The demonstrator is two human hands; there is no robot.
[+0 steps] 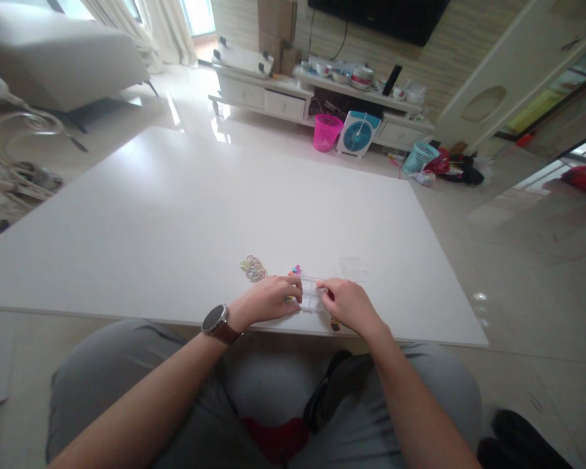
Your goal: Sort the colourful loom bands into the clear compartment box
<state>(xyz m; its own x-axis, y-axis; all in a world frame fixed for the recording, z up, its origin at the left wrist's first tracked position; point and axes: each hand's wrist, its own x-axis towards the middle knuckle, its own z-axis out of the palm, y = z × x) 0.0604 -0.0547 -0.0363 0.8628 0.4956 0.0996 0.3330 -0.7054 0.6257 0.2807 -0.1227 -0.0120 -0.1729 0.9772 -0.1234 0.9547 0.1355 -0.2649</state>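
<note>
A small clear plastic compartment box lies near the table's front edge, between my hands. My left hand, wearing a watch on its wrist, curls its fingers around the box's left side. Over the box's upper right corner, my right hand pinches a small orange piece, too small to name. Several small colourful pieces lie just behind the box. Beneath my right hand, partly covered, are dark and yellow pieces. A pile of thin coloured rings lies left of my left hand.
Clear flat plastic pieces rest on the white table, behind my right hand. My knees are under its front edge. Beyond the table stand a pink basket, a blue and white fan and a low white cabinet.
</note>
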